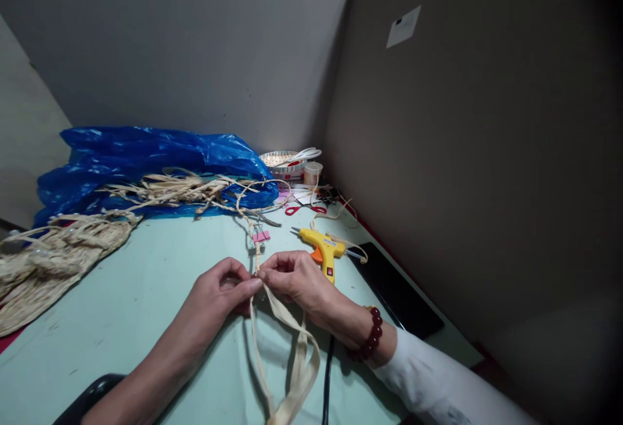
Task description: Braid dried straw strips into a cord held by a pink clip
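My left hand (221,289) and my right hand (292,279) meet at the middle of the table, thumbs and fingertips pinched around a braid of pale, flat plant-fibre strips (287,315). Loose strip ends hang from my fingers toward the near edge and loop over there. Beyond my fingertips the narrow braided part (257,259) runs away from me to a pink binder clip (261,236). Where the strips cross is partly hidden by my fingers. A red bead bracelet (374,334) circles my right wrist.
A yellow hot glue gun (321,243) lies just past my right hand, near a black flat panel (399,289). Red-handled scissors (305,209) and a round basket (281,160) sit farther back. A blue plastic bag (156,152) with fibre strips and a woven piece (63,263) occupy the left.
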Tool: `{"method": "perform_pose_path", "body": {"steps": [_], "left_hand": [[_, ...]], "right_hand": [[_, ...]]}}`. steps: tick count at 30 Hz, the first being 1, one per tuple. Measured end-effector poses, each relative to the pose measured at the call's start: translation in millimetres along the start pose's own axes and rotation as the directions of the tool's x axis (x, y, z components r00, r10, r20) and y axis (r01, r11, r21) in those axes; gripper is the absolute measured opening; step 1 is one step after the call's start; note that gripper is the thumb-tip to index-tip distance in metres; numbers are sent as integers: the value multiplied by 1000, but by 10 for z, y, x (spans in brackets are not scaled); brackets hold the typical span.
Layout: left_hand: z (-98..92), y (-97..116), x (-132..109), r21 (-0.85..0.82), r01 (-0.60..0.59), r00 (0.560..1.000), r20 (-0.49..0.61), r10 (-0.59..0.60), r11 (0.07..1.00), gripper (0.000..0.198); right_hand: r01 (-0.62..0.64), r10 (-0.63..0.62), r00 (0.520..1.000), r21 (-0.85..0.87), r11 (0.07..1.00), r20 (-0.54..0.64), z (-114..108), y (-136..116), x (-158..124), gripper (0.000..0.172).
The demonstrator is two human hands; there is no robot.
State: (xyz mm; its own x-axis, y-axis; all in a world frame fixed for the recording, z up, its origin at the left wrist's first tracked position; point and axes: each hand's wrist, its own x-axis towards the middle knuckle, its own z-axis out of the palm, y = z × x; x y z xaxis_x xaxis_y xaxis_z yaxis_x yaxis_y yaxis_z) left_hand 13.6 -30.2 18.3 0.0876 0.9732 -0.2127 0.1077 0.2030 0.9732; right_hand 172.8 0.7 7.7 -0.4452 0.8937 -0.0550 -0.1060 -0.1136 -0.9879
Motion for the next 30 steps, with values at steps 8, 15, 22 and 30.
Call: {"method": "perform_pose_path", "body": {"steps": [8,15,22,30], "left_hand": [[15,-71,64,-374,173,971,218,-94,911,35],[0,-149,141,-304,119,977,206,-56,945,36],[57,-159,91,18,5,1000,8,-5,1000,20],[59,-146,57,124,73,996,-50,-67,990,12]], "right_hand": [[21,-18,999,-114,993,28,-27,20,33,23],[69,-55,994,-148,987,96,-50,31,48,20],[256,-184,966,-761,596,181,-46,-30,-49,21],[246,-231,953,-944,220,195,27,-162,-227,14]]}}
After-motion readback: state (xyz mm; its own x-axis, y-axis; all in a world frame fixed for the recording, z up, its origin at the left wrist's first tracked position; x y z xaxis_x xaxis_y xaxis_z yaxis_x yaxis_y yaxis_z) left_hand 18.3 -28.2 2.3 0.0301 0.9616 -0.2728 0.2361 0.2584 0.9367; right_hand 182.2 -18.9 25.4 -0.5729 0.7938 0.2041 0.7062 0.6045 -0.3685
